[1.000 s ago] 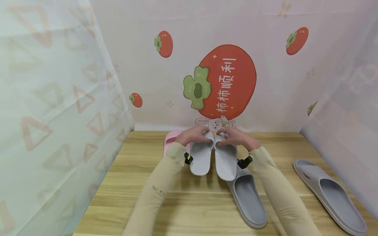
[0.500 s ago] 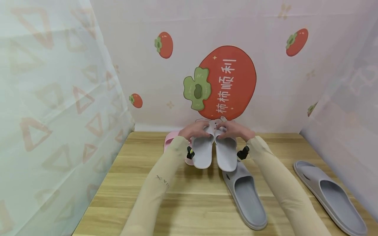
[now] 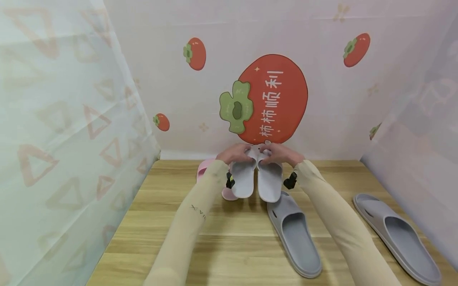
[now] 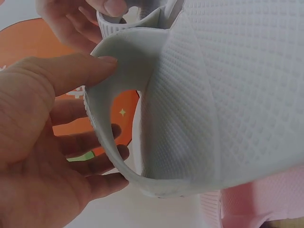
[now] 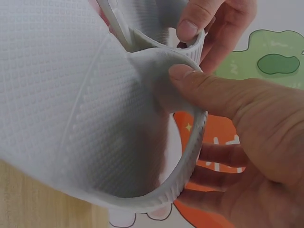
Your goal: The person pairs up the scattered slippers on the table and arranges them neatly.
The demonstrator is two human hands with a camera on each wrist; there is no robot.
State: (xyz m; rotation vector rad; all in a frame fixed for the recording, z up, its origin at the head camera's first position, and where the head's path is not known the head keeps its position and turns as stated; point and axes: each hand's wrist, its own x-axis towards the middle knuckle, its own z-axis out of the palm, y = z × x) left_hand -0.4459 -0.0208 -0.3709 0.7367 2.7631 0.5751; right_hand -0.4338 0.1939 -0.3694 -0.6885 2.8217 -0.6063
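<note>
Two light grey slippers with open toes hang side by side above the back of the table. My left hand (image 3: pixel 235 154) holds the left slipper (image 3: pixel 244 182) by its strap. In the left wrist view the thumb lies inside the strap (image 4: pixel 137 50) and the other fingers are on its outer side. My right hand (image 3: pixel 280 154) grips the right slipper (image 3: pixel 270 184) likewise, its thumb on the inner face of the strap (image 5: pixel 159 76) in the right wrist view. Both slippers' toe ends are partly hidden by the hands in the head view.
Pink slippers (image 3: pixel 229 194) lie at the back left of the wooden table (image 3: pixel 229 254), partly covered by my left arm and slipper. A darker grey slipper (image 3: pixel 298 238) lies below the right slipper, another (image 3: pixel 397 238) near the right edge. Printed cloth (image 3: pixel 171 79) walls the back and sides.
Both hands have moved the light grey slippers back and slightly up, away from me. More of the darker grey slipper's front and of the pink slippers shows.
</note>
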